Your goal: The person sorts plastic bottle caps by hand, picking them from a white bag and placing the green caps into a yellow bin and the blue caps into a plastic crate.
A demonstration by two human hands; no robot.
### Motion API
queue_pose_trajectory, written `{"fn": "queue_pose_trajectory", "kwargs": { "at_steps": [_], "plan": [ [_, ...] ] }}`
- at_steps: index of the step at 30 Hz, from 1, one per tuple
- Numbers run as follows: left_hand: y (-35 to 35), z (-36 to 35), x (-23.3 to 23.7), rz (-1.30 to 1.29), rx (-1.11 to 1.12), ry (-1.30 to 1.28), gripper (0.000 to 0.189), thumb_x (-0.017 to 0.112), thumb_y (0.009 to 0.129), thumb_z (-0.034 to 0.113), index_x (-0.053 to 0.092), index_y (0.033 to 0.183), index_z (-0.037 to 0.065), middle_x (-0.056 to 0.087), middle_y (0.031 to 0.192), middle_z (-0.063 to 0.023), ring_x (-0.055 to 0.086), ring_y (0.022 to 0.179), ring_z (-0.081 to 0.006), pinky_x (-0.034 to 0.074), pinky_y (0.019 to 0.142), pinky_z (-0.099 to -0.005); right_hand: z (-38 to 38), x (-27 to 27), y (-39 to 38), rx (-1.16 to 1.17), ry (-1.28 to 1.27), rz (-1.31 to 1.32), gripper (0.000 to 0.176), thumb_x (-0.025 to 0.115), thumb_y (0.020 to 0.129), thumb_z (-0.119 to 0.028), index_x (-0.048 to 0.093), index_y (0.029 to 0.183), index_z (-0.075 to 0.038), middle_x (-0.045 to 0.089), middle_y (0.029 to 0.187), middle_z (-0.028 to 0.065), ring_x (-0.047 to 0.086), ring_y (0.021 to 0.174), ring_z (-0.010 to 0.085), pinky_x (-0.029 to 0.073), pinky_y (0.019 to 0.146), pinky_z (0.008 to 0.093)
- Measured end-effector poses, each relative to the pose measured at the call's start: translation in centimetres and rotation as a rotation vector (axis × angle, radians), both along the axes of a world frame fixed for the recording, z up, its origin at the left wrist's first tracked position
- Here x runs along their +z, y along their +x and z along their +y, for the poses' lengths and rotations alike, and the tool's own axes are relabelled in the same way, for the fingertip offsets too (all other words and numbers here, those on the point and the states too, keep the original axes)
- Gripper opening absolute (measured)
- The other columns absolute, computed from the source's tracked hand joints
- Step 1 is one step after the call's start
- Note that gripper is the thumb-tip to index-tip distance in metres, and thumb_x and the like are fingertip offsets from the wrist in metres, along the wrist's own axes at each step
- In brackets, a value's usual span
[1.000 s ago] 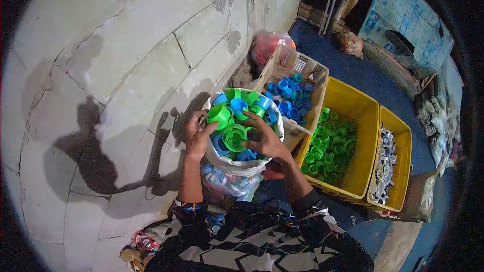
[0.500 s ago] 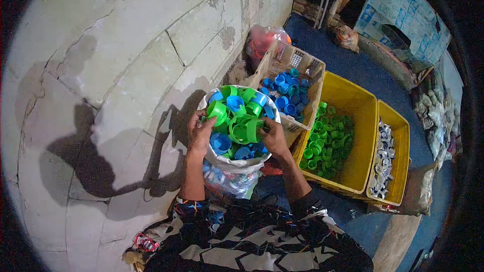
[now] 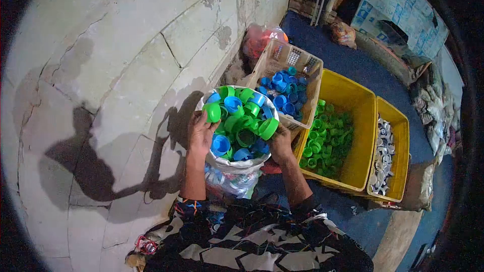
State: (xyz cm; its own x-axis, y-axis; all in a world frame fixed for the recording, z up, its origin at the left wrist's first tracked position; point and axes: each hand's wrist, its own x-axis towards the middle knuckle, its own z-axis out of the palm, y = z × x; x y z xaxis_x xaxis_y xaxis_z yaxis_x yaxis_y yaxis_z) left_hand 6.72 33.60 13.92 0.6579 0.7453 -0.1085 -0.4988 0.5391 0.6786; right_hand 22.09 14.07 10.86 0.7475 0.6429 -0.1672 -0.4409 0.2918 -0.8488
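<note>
A white sack (image 3: 229, 165) stands in front of me, filled with green and blue plastic caps. At its left rim my left hand (image 3: 200, 133) is closed on a green cap (image 3: 212, 113), pinched between thumb and fingers. Over the right rim my right hand (image 3: 280, 143) grips another green cap (image 3: 268, 129), which is tilted; some of its fingers are hidden. Between the hands lie loose caps, among them a blue cap (image 3: 220, 144) near the front and another blue cap (image 3: 233, 104) further back.
Right of the sack stands a cream crate (image 3: 313, 88) with blue caps. Beside it are a yellow bin (image 3: 357, 121) holding green caps and a narrower yellow bin (image 3: 402, 148) with whitish pieces. A block wall (image 3: 121, 70) rises close on the left.
My right hand has moved slightly right and down, and its green cap has shifted toward the right rim. The green cap in my left hand has turned and come nearer the left rim.
</note>
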Motion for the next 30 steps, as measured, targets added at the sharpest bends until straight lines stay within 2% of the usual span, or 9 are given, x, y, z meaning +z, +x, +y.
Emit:
{"fn": "queue_pose_trajectory", "kwargs": {
  "at_steps": [8, 10, 16, 17, 18, 20, 24, 27, 30],
  "plan": [
    [2.3, -3.9, 3.2, -0.029, -0.143, 0.021, 0.022, 0.067, 0.089, 0.011, 0.060, 0.110, 0.007, 0.065, 0.113, -0.0088, 0.063, 0.106, -0.0236, 0.052, 0.093, -0.0444, -2.9, 2.7, -0.3, -0.083, -0.077, -0.025, 0.014, 0.058, 0.093, -0.005, 0.068, 0.103, -0.001, 0.069, 0.090, 0.0059, 0.065, 0.075, 0.0144, 0.054, 0.066, 0.0292],
    [3.8, -7.1, 3.5, -0.021, -0.224, 0.055, 0.024, 0.066, 0.090, 0.008, 0.059, 0.112, 0.004, 0.065, 0.113, -0.0103, 0.063, 0.106, -0.0240, 0.052, 0.093, -0.0435, -5.2, 0.9, 0.7, -0.122, -0.081, 0.026, 0.023, 0.057, 0.095, -0.008, 0.065, 0.115, 0.000, 0.068, 0.091, 0.0046, 0.064, 0.076, 0.0129, 0.053, 0.065, 0.0274],
    [10.0, -20.4, -2.4, 0.233, -0.488, -0.075, 0.021, 0.071, 0.086, 0.010, 0.062, 0.104, 0.004, 0.066, 0.101, -0.0067, 0.063, 0.093, -0.0214, 0.053, 0.088, -0.0422, -16.2, -5.1, 3.5, -0.478, -0.209, 0.097, 0.030, 0.058, 0.095, -0.009, 0.059, 0.123, 0.003, 0.067, 0.088, 0.0067, 0.063, 0.073, 0.0138, 0.050, 0.062, 0.0269],
    [10.6, -22.6, -1.8, 0.397, -0.530, 0.041, 0.018, 0.074, 0.084, 0.015, 0.066, 0.095, 0.004, 0.066, 0.099, -0.0055, 0.063, 0.083, -0.0190, 0.052, 0.080, -0.0363, -18.2, -5.7, 3.4, -0.513, -0.188, 0.161, 0.031, 0.059, 0.095, -0.009, 0.058, 0.122, 0.004, 0.066, 0.087, 0.0065, 0.062, 0.072, 0.0134, 0.049, 0.061, 0.0267],
    [11.9, -24.1, -5.7, 0.483, -0.496, 0.328, 0.018, 0.077, 0.082, 0.020, 0.069, 0.088, 0.005, 0.066, 0.097, -0.0084, 0.063, 0.079, -0.0181, 0.050, 0.076, -0.0328, -20.3, -6.5, 3.2, -0.542, -0.167, 0.226, 0.032, 0.059, 0.094, -0.010, 0.058, 0.122, 0.005, 0.066, 0.086, 0.0063, 0.061, 0.070, 0.0129, 0.048, 0.059, 0.0265],
    [13.6, -26.3, -7.1, 0.745, -0.527, 0.751, 0.020, 0.079, 0.078, 0.022, 0.070, 0.087, 0.006, 0.067, 0.098, -0.0134, 0.064, 0.082, -0.0243, 0.050, 0.077, -0.0356, -25.0, -10.5, 3.5, -0.522, -0.410, 0.158, 0.032, 0.060, 0.094, -0.010, 0.058, 0.122, 0.006, 0.065, 0.086, 0.0059, 0.059, 0.068, 0.0125, 0.046, 0.058, 0.0267],
    [18.5, -29.8, -12.8, 0.557, -0.426, 1.244, 0.026, 0.080, 0.075, 0.023, 0.071, 0.093, 0.007, 0.063, 0.115, -0.0208, 0.060, 0.103, -0.0371, 0.048, 0.088, -0.0414, -31.9, -20.0, 5.1, -0.507, -0.661, 0.113, 0.023, 0.060, 0.092, -0.010, 0.063, 0.111, 0.004, 0.066, 0.087, 0.0054, 0.061, 0.071, 0.0124, 0.047, 0.057, 0.0270],
    [23.7, -31.8, -11.6, 0.513, -0.386, 1.444, 0.037, 0.079, 0.076, 0.022, 0.067, 0.108, 0.006, 0.048, 0.136, -0.0246, 0.048, 0.124, -0.0414, 0.042, 0.100, -0.0454, -32.7, -13.0, 8.0, -0.632, -0.179, 0.339, 0.019, 0.059, 0.092, -0.005, 0.059, 0.108, 0.006, 0.062, 0.083, 0.0054, 0.054, 0.066, 0.0118, 0.045, 0.059, 0.0245],
    [28.6, -33.8, -8.8, 0.576, -0.297, 1.671, 0.054, 0.075, 0.080, 0.019, 0.055, 0.125, 0.000, 0.034, 0.148, -0.0264, 0.034, 0.136, -0.0429, 0.034, 0.109, -0.0488, -32.6, -8.3, 12.2, -0.643, -0.098, 0.204, 0.016, 0.058, 0.091, -0.002, 0.056, 0.105, 0.007, 0.062, 0.089, 0.0077, 0.059, 0.077, 0.0135, 0.046, 0.064, 0.0242]
  ]
}}
